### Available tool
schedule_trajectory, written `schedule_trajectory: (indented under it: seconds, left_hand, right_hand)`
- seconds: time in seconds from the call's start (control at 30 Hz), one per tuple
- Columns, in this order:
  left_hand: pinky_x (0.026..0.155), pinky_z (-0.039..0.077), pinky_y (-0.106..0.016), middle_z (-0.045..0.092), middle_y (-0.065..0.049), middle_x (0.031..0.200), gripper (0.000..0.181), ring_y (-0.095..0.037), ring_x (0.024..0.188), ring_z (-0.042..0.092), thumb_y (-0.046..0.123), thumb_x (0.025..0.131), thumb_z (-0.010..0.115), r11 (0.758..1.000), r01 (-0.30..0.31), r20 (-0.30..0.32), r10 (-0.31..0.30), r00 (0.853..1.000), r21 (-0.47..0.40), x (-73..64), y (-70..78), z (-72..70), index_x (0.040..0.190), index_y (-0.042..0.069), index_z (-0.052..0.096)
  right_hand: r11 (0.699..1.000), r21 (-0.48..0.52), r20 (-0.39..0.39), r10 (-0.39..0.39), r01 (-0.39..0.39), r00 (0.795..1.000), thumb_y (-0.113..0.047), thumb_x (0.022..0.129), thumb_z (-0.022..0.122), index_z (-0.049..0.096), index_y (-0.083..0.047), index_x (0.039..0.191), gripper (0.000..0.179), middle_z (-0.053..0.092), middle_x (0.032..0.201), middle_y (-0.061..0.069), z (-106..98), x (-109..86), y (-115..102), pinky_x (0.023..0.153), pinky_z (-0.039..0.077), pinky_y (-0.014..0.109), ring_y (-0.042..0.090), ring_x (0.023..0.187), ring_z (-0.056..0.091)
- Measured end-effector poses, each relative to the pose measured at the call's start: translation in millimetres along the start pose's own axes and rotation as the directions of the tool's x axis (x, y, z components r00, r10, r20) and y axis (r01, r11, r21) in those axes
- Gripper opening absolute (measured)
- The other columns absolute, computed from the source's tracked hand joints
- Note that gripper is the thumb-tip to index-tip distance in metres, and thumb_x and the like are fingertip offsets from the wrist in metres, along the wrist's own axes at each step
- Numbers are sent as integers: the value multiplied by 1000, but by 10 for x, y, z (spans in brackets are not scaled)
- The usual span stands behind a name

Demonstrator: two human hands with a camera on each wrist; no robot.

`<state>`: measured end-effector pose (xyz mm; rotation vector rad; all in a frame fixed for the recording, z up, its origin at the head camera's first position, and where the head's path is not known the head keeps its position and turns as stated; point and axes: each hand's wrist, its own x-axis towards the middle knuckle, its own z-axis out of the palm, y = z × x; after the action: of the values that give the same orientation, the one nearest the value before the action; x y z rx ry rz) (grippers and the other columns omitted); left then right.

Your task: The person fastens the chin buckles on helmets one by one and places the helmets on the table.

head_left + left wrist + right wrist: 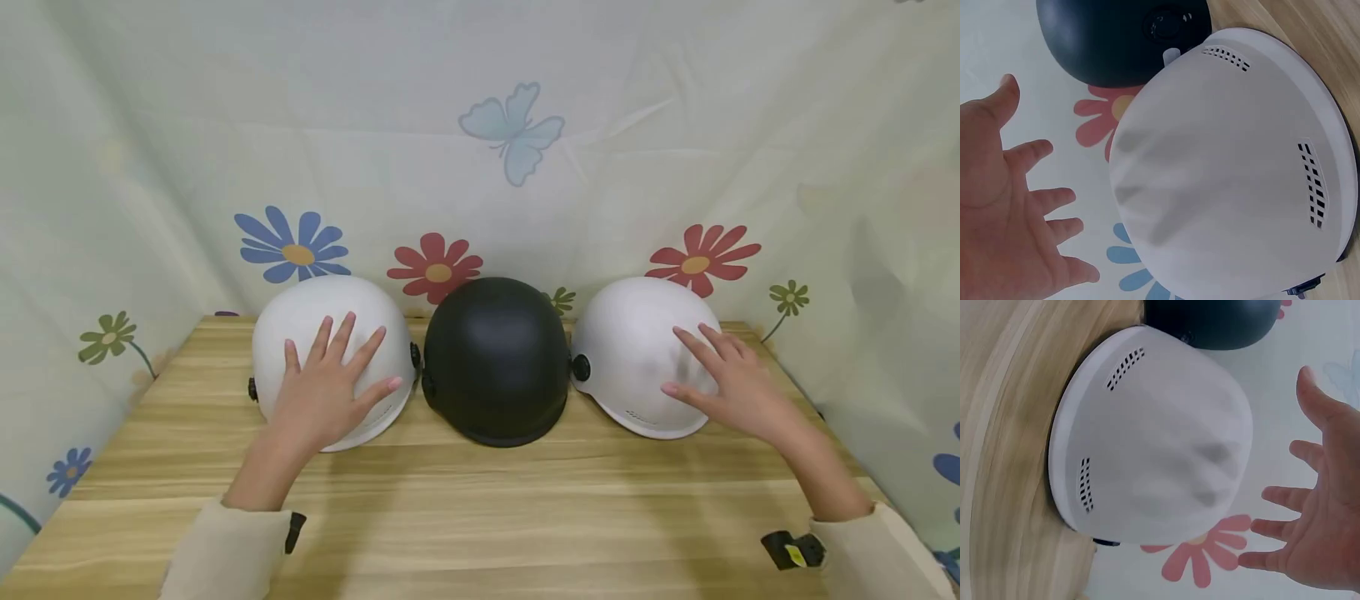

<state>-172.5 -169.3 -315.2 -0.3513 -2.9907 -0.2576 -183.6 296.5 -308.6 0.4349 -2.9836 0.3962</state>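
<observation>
Three helmets stand in a row on the wooden table: a white helmet (322, 304) at left, a black helmet (497, 358) in the middle and another white helmet (626, 350) at right. My left hand (322, 392), fingers spread, hovers over the left white helmet; the left wrist view shows a gap between the palm (997, 206) and the shell, with finger shadows on it. Likewise, my right hand (738, 383) hangs spread in front of the right white helmet. In the right wrist view its fingers (1288, 497) are apart from the shell. Neither hand holds anything.
The wooden table (510, 525) stretches in front of the helmets. Behind it hangs a pale cloth (375, 167) printed with flowers and a butterfly, which also closes in both sides. Neighbouring helmets stand very close together.
</observation>
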Motion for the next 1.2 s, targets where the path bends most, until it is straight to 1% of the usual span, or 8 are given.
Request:
schedule_trajectory:
  seconds: [0.17, 0.33, 0.53, 0.77, 0.93, 1.03, 1.1, 1.2]
  left_hand:
    - [96, -3, -69, 11, -20, 149, 71, -43, 134, 2, 54, 87, 49, 1000, -28, 9, 28, 1000, -1, 33, 55, 25, 144, 18, 28]
    - [96, 1, -70, 15, -20, 148, 71, -44, 134, 6, 54, 86, 50, 998, -66, -2, 66, 998, -17, 56, 132, 39, 144, 17, 30]
    - [96, 8, -70, 22, -19, 147, 71, -43, 133, 13, 55, 85, 53, 993, -117, -28, 116, 993, -32, 84, 253, 88, 143, 18, 33]
    - [100, 19, -62, 27, -20, 144, 72, -42, 130, 23, 52, 84, 56, 979, -188, -72, 182, 981, -85, 138, 405, 153, 142, 15, 34]
    - [97, 34, -51, 29, -20, 143, 70, -39, 127, 31, 47, 83, 61, 956, -248, -137, 227, 964, -159, 139, 540, 200, 139, 11, 39]
    - [96, 36, -49, 30, -18, 143, 69, -37, 126, 34, 46, 83, 62, 939, -267, -160, 235, 959, -218, 143, 620, 234, 138, 11, 41]
    - [97, 34, -50, 31, -17, 143, 67, -36, 126, 34, 45, 83, 62, 925, -274, -165, 237, 957, -261, 153, 670, 259, 138, 12, 41]
    - [98, 34, -50, 33, -14, 142, 66, -34, 126, 34, 44, 83, 62, 905, -270, -143, 235, 961, -328, 165, 746, 292, 138, 14, 41]
  right_hand:
    - [994, 105, -8, -9, 10, 1000, -38, 82, 66, 31, -1, 139, 76, 30, 131, 33, -27, -64, 161, 82, 32, 69, 52, 115, 30]
    - [970, 242, 3, 10, -10, 1000, -29, 85, 65, 29, 4, 138, 72, 31, 131, 32, 9, -112, 368, 80, 36, 67, 51, 110, 36]
    - [908, 412, 71, 51, -76, 996, -24, 91, 58, 23, 0, 142, 67, 24, 136, 32, 49, -165, 607, 74, 44, 61, 54, 109, 37]
    - [823, 527, 205, 119, -212, 972, -31, 95, 49, 16, 0, 144, 67, 19, 138, 33, 114, -215, 818, 81, 43, 58, 54, 116, 33]
    - [731, 629, 265, 119, -265, 957, -30, 97, 43, 13, 5, 142, 64, 27, 134, 36, 223, -217, 972, 84, 43, 54, 51, 117, 36]
    - [659, 696, 274, 121, -284, 954, -28, 98, 43, 16, 7, 140, 61, 38, 130, 29, 308, -221, 1066, 84, 46, 50, 37, 112, 48]
    - [593, 753, 276, 107, -284, 955, -24, 98, 43, 21, 6, 138, 55, 48, 123, 16, 365, -229, 1130, 83, 47, 48, 25, 106, 54]
    - [470, 835, 282, 83, -287, 956, -19, 97, 44, 36, -5, 132, 38, 55, 111, -6, 446, -242, 1193, 82, 49, 43, 12, 98, 58]
